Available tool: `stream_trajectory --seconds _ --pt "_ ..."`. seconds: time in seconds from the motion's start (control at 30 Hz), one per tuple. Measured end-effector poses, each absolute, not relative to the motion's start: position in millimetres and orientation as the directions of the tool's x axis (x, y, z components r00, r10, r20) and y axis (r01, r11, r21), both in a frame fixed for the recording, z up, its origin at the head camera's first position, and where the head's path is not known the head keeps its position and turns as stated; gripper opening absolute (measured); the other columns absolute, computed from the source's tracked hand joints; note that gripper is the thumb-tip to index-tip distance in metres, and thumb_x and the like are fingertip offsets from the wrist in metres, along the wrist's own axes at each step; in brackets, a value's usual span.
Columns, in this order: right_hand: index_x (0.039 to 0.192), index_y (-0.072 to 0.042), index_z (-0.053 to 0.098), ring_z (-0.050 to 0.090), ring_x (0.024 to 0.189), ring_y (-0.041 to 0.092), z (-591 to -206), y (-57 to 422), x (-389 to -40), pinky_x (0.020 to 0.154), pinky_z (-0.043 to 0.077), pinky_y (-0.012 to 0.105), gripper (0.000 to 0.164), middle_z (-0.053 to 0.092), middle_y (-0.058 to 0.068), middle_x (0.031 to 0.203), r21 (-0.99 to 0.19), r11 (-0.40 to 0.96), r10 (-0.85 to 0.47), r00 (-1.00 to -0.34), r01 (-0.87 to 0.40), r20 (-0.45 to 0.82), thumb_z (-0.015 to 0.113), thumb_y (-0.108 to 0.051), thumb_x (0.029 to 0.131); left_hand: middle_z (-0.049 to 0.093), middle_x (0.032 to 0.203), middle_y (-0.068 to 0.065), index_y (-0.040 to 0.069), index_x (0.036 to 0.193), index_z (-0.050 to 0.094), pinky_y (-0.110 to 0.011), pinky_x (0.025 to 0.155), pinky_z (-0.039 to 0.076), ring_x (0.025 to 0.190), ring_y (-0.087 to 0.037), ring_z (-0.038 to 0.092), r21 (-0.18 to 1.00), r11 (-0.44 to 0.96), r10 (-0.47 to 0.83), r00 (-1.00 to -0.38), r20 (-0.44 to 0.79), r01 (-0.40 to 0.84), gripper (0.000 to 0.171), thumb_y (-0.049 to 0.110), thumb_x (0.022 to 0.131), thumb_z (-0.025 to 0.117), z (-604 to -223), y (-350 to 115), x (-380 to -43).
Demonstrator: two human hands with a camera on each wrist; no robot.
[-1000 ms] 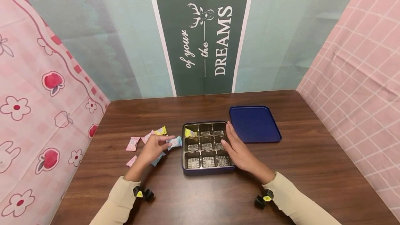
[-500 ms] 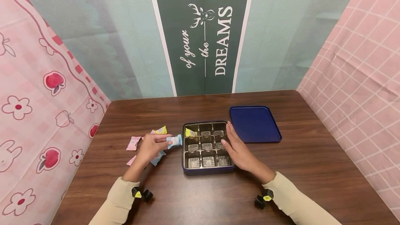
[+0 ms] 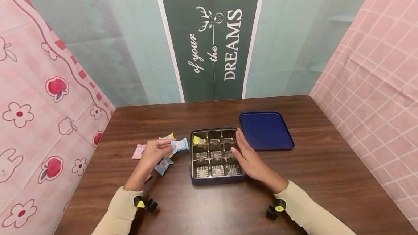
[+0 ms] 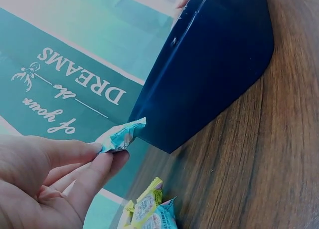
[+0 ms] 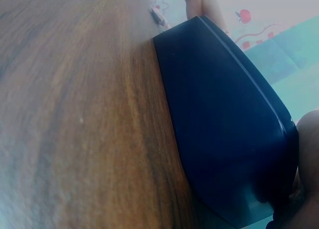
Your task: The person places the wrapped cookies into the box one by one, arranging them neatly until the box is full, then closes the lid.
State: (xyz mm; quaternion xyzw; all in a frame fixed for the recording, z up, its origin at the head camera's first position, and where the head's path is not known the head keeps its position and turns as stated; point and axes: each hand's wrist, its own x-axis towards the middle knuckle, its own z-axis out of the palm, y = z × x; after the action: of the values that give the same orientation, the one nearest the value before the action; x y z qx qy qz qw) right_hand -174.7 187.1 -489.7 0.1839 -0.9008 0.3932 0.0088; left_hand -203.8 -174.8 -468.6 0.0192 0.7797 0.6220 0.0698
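Observation:
My left hand [image 3: 152,155] pinches a blue-wrapped candy [image 3: 180,145] between thumb and fingers, just left of the tin and apart from it. In the left wrist view, the blue candy [image 4: 122,135] is held above the table. The square navy tin [image 3: 218,181] has a black divided tray with several compartments. A yellow-wrapped candy [image 3: 199,140] sits in its far-left compartment; the others in sight hold nothing. My right hand [image 3: 250,159] rests along the tin's right side with straight fingers, its thumb over the rim. In the right wrist view, the tin's wall [image 5: 214,109] hides most of that hand.
Loose candies lie left of the tin: a blue one [image 3: 164,165], a pink one [image 3: 138,151] and a yellow one [image 3: 168,136], partly behind the left hand. A navy lid [image 3: 266,130] lies at the back right. Curtains enclose the wooden table [image 3: 209,213].
My left hand has shifted slightly left and up with the blue candy, uncovering more of the blue candy on the table. My right hand and the tin stay in place.

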Motion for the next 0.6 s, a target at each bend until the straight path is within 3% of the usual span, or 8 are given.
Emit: stream_trajectory --seconds 0.23,0.43,0.6 --pt "0.161 -0.001 0.01 0.006 0.155 0.028 -490.6 188.0 -175.4 0.122 0.016 0.055 0.071 -0.003 0.005 0.17 -0.706 0.619 -0.328 -0.93 -0.343 0.164 0.043 -0.037 0.11 0.069 0.118 -0.027 -0.006 0.13 0.066 -0.027 0.082 0.059 0.094 -0.015 0.072 0.977 0.188 0.106 -0.987 -0.123 -0.102 0.036 0.001 0.094 0.069 -467.1 -175.4 -203.5" --pt "0.161 -0.001 0.01 0.004 0.155 0.028 -489.5 187.8 -175.1 0.122 0.016 0.056 0.07 -0.003 0.004 0.17 -0.709 0.62 -0.329 -0.932 -0.336 0.154 0.043 -0.036 0.11 0.064 0.131 -0.024 -0.01 0.132 0.062 -0.026 0.084 0.058 0.097 -0.008 0.071 0.986 0.093 0.133 -0.979 -0.151 -0.14 0.04 0.003 0.095 0.069 -463.8 -172.1 -200.9" --pt "0.161 -0.002 0.009 0.004 0.155 0.029 -488.9 187.3 -175.5 0.122 0.016 0.057 0.071 -0.003 0.005 0.17 -0.703 0.627 -0.33 -0.932 -0.336 0.15 0.042 -0.037 0.11 0.067 0.127 -0.02 -0.011 0.132 0.061 -0.025 0.083 0.058 0.093 -0.005 0.07 0.985 0.028 0.154 -0.973 -0.173 -0.171 0.041 0.002 0.095 0.07 -461.2 -167.2 -197.9"
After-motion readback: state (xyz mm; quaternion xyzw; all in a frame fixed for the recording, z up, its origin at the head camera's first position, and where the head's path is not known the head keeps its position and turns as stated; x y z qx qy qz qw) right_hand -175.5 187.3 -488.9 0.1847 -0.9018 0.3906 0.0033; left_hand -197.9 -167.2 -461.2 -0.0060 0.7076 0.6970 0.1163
